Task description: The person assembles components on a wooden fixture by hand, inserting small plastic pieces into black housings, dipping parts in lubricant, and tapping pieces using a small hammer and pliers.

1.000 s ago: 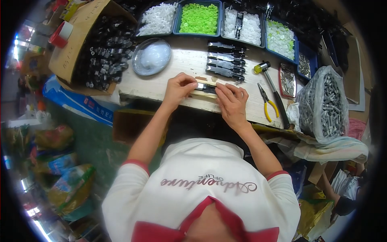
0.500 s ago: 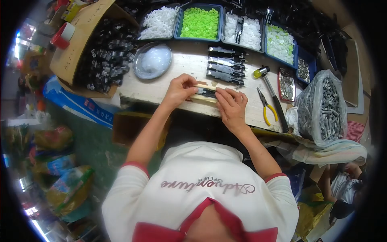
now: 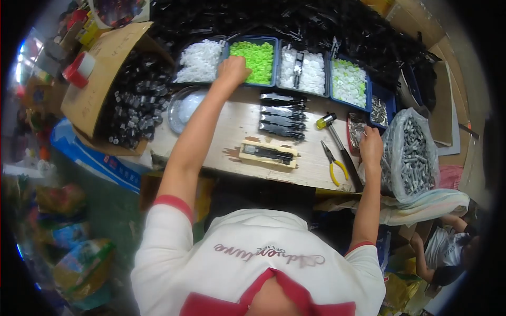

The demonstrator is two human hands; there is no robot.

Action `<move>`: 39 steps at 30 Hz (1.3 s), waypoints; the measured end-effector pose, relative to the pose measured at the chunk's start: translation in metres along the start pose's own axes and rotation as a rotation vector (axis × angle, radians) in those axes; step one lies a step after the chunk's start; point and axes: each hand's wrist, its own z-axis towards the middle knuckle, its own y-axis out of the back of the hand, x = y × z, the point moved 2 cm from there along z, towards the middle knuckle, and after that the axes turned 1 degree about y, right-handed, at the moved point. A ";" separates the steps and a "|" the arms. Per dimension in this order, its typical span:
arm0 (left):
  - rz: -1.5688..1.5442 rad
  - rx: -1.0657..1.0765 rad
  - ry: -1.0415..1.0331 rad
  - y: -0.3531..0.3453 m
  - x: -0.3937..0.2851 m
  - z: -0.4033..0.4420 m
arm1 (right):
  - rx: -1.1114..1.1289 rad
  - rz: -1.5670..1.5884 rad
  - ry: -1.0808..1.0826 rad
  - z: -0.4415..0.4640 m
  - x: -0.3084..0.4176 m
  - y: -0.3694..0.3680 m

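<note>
My left hand (image 3: 234, 70) is at the left edge of the bin of green pieces (image 3: 258, 62), its fingers bent down and partly hidden. My right hand (image 3: 370, 145) reaches to the red tray of small metal parts (image 3: 356, 129), fingers bent together over its right side; what they hold, if anything, is too small to make out. A black part (image 3: 268, 153) lies in a pale wooden fixture (image 3: 245, 156) near the table's front edge, touched by neither hand. Behind it several black assemblies (image 3: 282, 116) lie in a stack of rows.
A hammer (image 3: 342, 147) and yellow-handled pliers (image 3: 337, 169) lie right of the fixture. A bag of metal parts (image 3: 411, 158) stands far right. White-piece bins (image 3: 200, 60), a round dish (image 3: 176, 113) and a carton of black parts (image 3: 100, 79) are left. Another person (image 3: 443, 247) is lower right.
Both hands have left the wooden fixture, leaving the black part in it. My left hand moved up and left to the green bin, my right hand rightward to the red tray. The view shifted.
</note>
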 end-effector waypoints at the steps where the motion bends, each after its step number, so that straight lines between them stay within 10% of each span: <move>1: 0.086 0.078 0.046 -0.006 -0.001 0.007 | 0.070 -0.060 -0.042 0.003 -0.007 -0.003; 14: -0.285 0.035 -0.084 -0.009 0.025 0.021 | 0.097 -0.173 -0.037 0.019 -0.004 -0.024; 30: -1.663 0.204 0.304 0.013 -0.005 -0.063 | -0.170 0.168 0.137 0.003 -0.017 -0.022; 39: -1.921 0.396 0.325 0.006 -0.057 -0.174 | 0.234 1.471 0.007 -0.034 0.098 0.012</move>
